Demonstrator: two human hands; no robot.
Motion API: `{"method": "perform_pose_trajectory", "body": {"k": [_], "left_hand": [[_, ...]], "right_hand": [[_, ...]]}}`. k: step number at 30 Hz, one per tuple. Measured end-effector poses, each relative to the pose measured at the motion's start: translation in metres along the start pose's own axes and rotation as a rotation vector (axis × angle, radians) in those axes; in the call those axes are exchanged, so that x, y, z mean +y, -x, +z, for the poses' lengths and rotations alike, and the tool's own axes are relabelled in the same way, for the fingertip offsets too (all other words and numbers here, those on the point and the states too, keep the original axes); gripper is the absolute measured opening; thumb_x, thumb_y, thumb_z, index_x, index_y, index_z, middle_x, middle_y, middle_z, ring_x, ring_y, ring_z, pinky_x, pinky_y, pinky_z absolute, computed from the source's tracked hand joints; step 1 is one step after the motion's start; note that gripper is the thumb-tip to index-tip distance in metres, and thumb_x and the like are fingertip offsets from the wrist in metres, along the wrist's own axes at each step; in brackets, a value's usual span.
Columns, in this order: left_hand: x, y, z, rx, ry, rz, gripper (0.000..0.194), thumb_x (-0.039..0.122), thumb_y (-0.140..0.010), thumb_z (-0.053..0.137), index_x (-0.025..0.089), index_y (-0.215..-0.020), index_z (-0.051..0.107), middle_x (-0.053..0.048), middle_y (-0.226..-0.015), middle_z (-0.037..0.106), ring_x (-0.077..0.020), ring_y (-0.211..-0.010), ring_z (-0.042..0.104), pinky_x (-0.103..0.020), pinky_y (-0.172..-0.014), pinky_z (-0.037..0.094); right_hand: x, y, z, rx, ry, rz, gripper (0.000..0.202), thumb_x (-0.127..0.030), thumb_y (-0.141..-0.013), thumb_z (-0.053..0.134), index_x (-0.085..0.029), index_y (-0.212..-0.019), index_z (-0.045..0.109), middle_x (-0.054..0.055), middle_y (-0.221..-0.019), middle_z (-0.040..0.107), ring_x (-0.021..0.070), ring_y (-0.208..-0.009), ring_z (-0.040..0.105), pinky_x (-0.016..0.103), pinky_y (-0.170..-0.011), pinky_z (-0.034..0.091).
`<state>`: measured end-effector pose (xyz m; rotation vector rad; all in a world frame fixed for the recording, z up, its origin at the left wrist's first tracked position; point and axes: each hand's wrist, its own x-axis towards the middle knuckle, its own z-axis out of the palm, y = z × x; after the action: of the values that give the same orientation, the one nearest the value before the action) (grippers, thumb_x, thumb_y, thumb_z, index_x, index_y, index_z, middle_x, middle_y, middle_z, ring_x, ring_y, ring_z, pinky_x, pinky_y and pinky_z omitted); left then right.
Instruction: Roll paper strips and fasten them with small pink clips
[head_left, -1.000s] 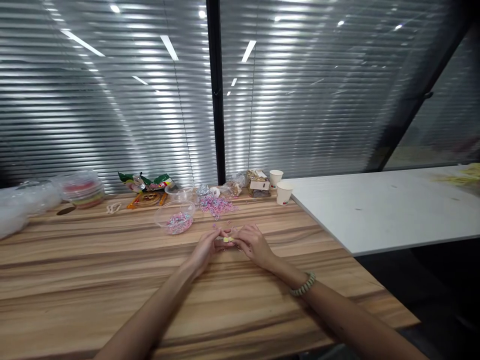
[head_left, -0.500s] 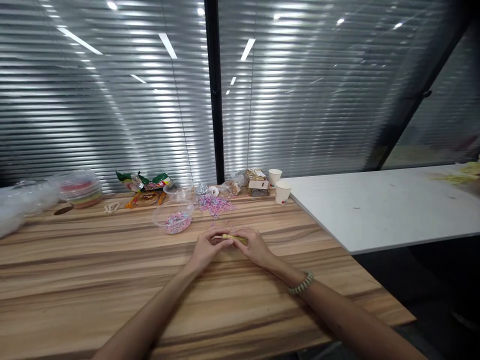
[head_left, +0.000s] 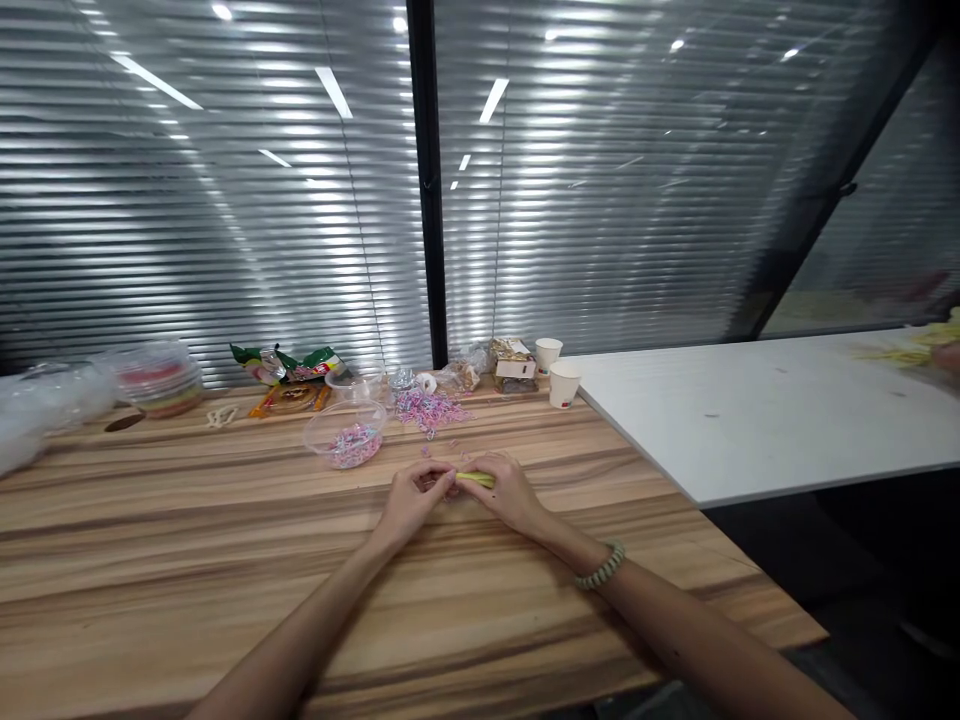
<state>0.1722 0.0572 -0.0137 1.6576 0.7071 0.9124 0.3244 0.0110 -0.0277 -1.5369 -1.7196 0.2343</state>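
Note:
A small, slender yellow bundle lies between my two hands, just above the wooden table. My right hand, with a beaded bracelet on its wrist, is closed round the bundle. At the bundle's left end my left hand pinches with thumb and fingers. Whether it grips the bundle's tip or a small pink piece there is too small to tell. Beyond my hands a loose pile of small pink and purple pieces is spread out. More of them fill a clear plastic bowl.
Two paper cups and a small box stand at the back. Snack packets, stacked clear tubs and plastic bags are at the left. On the white table, a person's hand is beside yellow strips.
My left fingers have closed over the bundle's left end, which showed between my hands before. At the far right, another person's hand has come into view beside the yellow strips.

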Motion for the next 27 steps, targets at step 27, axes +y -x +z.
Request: {"method": "perform_pose_trajectory", "body": {"k": [27], "left_hand": [[0.004,0.001,-0.007,-0.132,0.234,-0.083,0.032,0.030,-0.062,0.065,0.012,-0.079,0.045,-0.001,-0.070,0.055,-0.0101,-0.062,0.054,-0.022,-0.062,0.044]], "right_hand": [[-0.015,-0.002,-0.011,-0.158,-0.320,0.226,0.052,-0.058,-0.059,0.042,-0.017,-0.088,0.058,-0.002,-0.088,0.056,-0.0105,-0.073,0.046,-0.001,-0.067,0.033]]}}
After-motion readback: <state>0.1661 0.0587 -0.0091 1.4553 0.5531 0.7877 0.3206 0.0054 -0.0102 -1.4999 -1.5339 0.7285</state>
